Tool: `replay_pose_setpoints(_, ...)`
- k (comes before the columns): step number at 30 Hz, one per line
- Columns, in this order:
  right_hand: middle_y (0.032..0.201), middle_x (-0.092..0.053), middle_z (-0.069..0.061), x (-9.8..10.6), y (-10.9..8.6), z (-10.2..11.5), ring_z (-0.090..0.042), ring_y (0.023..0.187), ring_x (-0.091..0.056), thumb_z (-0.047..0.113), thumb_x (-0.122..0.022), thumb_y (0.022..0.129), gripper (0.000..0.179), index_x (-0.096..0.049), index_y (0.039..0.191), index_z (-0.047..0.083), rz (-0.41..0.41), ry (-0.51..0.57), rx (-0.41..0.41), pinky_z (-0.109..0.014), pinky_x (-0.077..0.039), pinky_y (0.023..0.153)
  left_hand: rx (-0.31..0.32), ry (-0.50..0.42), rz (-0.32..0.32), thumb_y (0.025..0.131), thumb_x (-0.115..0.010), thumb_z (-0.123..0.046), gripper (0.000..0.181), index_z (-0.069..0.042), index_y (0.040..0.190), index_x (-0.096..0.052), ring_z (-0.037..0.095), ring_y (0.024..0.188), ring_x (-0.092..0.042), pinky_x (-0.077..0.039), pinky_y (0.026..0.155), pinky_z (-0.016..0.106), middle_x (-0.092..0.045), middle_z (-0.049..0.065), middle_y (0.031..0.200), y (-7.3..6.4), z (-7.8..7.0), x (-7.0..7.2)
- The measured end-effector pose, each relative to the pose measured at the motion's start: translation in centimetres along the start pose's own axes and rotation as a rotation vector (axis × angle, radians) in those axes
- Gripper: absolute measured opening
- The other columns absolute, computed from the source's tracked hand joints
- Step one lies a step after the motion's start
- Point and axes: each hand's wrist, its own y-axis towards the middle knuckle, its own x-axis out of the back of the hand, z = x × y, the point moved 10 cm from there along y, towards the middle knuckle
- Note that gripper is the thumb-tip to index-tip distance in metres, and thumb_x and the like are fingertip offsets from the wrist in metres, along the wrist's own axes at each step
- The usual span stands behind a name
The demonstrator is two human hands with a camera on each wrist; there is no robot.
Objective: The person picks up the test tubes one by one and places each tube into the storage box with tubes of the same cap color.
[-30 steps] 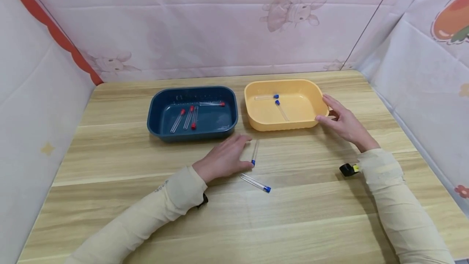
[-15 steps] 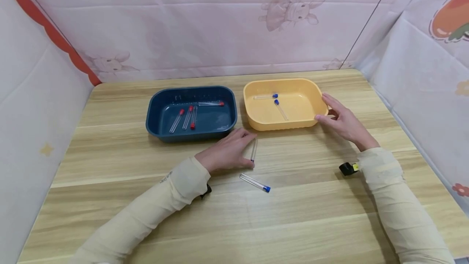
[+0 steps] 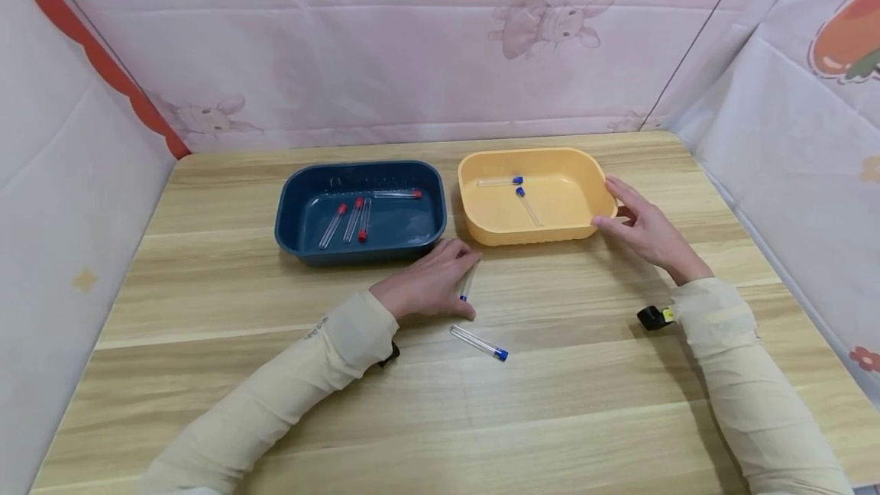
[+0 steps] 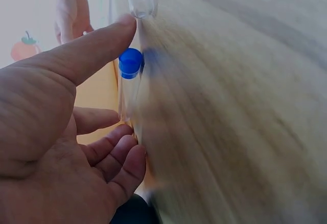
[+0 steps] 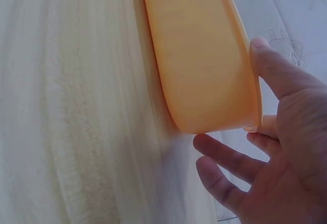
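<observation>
My left hand (image 3: 433,281) is low over the table, thumb and fingers apart around a blue-capped test tube (image 4: 131,83). In the left wrist view the fingertips are at the tube's clear end, and the thumb stands apart from its cap. Nearer the front lies a second blue-capped test tube (image 3: 474,342). My right hand (image 3: 646,231) holds the right end of the yellow tray (image 5: 204,55), its thumb at the rim and other fingers round the corner. Two blue-capped tubes (image 3: 528,207) lie inside that tray.
Left of the yellow tray stands a dark blue tray (image 3: 360,254) holding several red-capped test tubes (image 3: 332,228). Both trays stand toward the back of the wooden table (image 3: 550,418). Printed cloth walls (image 3: 385,67) rise behind and at the sides.
The left hand has moved slightly back, its fingertips coming over the tube's clear end. That tube has shifted left, its cap away from the thumb. The right hand and trays stay put.
</observation>
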Motion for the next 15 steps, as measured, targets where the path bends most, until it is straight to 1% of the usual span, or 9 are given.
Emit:
replay_pose_setpoints(8, 0.152, -0.019, -0.012, 0.0, 0.0, -0.1, -0.037, 0.105, -0.053, 0.014, -0.065, 0.089, 0.070, -0.026, 0.145, 0.001, 0.000, 0.006, -0.005, -0.009, -0.043, 0.078, 0.002, -0.013, 0.032, 0.069, -0.076, -0.053, 0.098, -0.011, 0.146, -0.031, 0.016, 0.119, -0.027, -0.031, 0.103, 0.031, -0.032, 0.002, 0.131, 0.2, 0.1, -0.2)
replay_pose_setpoints(10, 0.152, -0.018, -0.013, 0.0, -0.1, 0.4, -0.039, 0.105, -0.053, 0.013, -0.064, 0.088, 0.070, -0.026, 0.145, -0.001, 0.004, 0.012, -0.006, -0.009, -0.043, 0.078, -0.004, -0.016, 0.032, 0.069, -0.077, -0.052, 0.099, -0.010, 0.146, -0.031, 0.016, 0.119, -0.027, -0.030, 0.103, 0.031, -0.032, 0.002, 0.131, 0.3, 0.1, -0.1)
replay_pose_setpoints(15, 0.151, -0.018, -0.019, 0.0, -0.3, 2.3, -0.045, 0.106, -0.051, 0.009, -0.064, 0.088, 0.069, -0.025, 0.142, -0.008, 0.017, 0.029, -0.010, -0.008, -0.042, 0.077, -0.016, -0.012, 0.040, 0.069, -0.077, -0.052, 0.099, -0.009, 0.146, -0.030, 0.016, 0.118, -0.027, -0.030, 0.103, 0.030, -0.032, 0.003, 0.130, 0.3, 0.2, -0.1)
